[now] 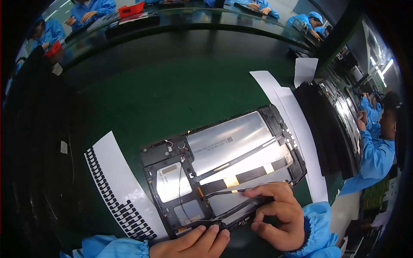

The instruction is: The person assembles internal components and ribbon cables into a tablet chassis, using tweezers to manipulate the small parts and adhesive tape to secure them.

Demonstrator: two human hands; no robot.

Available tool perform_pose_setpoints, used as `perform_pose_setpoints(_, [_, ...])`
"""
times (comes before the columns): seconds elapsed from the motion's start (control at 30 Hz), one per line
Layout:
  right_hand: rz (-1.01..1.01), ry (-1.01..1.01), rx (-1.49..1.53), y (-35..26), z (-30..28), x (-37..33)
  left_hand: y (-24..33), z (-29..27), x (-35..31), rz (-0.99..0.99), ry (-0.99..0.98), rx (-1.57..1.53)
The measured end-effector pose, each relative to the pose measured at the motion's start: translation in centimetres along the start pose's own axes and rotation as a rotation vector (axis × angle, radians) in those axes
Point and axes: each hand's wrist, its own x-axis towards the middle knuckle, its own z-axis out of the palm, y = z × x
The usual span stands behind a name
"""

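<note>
An opened tablet-like device (172, 202) lies tilted in front of me, with a black frame, silver battery panels (228, 137), thin wires and dark flat cables. My left hand (193, 243) rests on its near edge, fingers stretched out and fingertips pressing beside a small black part. My right hand (279, 215) is over the near right part of the device. Its index fingertip is at a narrow black cable (228, 191); the other fingers are curled toward the thumb, and what they may pinch is hard to make out.
A white sheet (120, 172) with rows of small black adhesive pieces lies at the left. White paper strips (297, 124) lie right of the device, beside a stack of dark panels (331, 124). People in blue work at a far bench (180, 21) with red trays (131, 9); another person (374, 146) sits at right.
</note>
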Motion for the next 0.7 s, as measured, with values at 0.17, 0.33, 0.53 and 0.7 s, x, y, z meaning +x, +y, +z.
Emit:
perform_pose_setpoints(0.17, [-0.010, -0.013, -0.047, 0.1, 0.5, 0.5, 0.0, -0.1, -0.2, -0.018, -0.060, 0.060])
perform_pose_setpoints(0.33, [0.002, 0.015, -0.063, 0.0, 0.9, 0.1, 0.3, 0.0, 0.0, -0.006, -0.055, 0.074])
perform_pose_setpoints(0.53, [-0.021, -0.013, -0.113, -0.2, 0.2, 0.1, 0.8, 0.4, 1.0, -0.005, -0.131, 0.077])
perform_pose_setpoints(0.7, [-0.037, 0.015, -0.012, 0.4, -0.3, -0.2, 0.9, 0.7, 0.9, -0.002, -0.149, 0.090])
